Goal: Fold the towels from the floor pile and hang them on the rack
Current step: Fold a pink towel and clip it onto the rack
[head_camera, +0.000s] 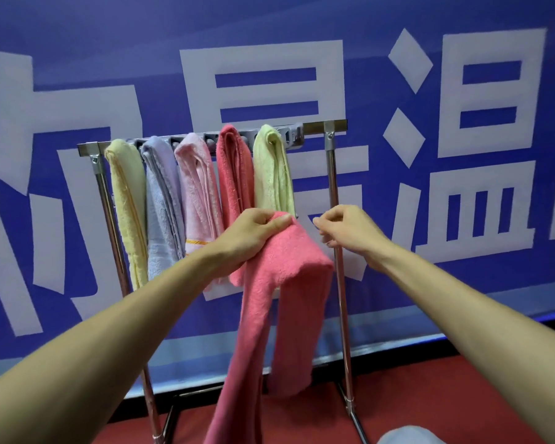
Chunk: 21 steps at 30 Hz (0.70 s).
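Note:
A metal rack stands in front of me with several folded towels hung side by side: a yellow towel, a lavender towel, a light pink towel, a coral towel and a pale green towel. My left hand grips the top edge of a pink towel, which hangs down unfolded in front of the rack. My right hand is just right of that edge, fingers curled, holding nothing that I can see.
A blue banner with large white characters covers the wall behind the rack. The floor is red. A pale blue-grey cloth shows at the bottom edge on the right. The rack bar's right end is bare.

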Available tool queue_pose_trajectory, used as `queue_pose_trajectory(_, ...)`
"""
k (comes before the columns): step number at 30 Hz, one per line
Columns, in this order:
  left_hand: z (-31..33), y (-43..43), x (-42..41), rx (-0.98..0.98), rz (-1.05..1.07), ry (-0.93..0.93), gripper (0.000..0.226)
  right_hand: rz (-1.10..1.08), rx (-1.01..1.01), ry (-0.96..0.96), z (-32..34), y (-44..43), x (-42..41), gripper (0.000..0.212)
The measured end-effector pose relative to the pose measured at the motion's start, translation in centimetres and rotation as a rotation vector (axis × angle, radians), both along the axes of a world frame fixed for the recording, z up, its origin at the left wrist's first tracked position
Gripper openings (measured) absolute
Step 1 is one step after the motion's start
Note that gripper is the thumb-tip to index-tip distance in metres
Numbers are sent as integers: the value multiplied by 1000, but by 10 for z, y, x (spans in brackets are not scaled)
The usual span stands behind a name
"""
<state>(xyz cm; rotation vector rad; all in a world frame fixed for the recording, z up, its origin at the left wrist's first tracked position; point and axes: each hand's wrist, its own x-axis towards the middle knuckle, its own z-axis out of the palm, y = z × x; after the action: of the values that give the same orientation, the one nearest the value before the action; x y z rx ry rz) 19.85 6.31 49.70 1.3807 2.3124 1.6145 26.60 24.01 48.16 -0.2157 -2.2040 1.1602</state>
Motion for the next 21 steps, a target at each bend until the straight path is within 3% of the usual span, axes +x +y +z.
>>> queue_pose_trajectory(2,8,2,1,-102,-36,114,39,217,-182,-31,0,-6,-8,24)
queue_pose_trajectory(4,17,1,2,-205,-35,230,42,443,-378,-86,-2,-14,-16,43)
queue_pose_trajectory(6,26,-2,1,-235,-12,273,45,528,-529,-97,-4,-18,-24,61)
queue_pose_trajectory(9,39,-9,2,-166,27,206,30,674,-694,-89,1,-24,-23,56)
queue_pose_trajectory(12,47,-15,0,-41,-14,-14,21,811,-669,-108,8,-20,-18,71)
queue_pose_trajectory(15,45,-24,1,2,-56,-252,38,834,-507,-103,17,-11,-6,52)
queue_pose_trajectory(18,35,-27,-2,-35,-147,-340,51,853,-464,-1,30,-10,3,29)
queue_pose_trajectory(21,22,-23,0,18,-213,-440,37,789,-544,89,38,-5,-3,19)
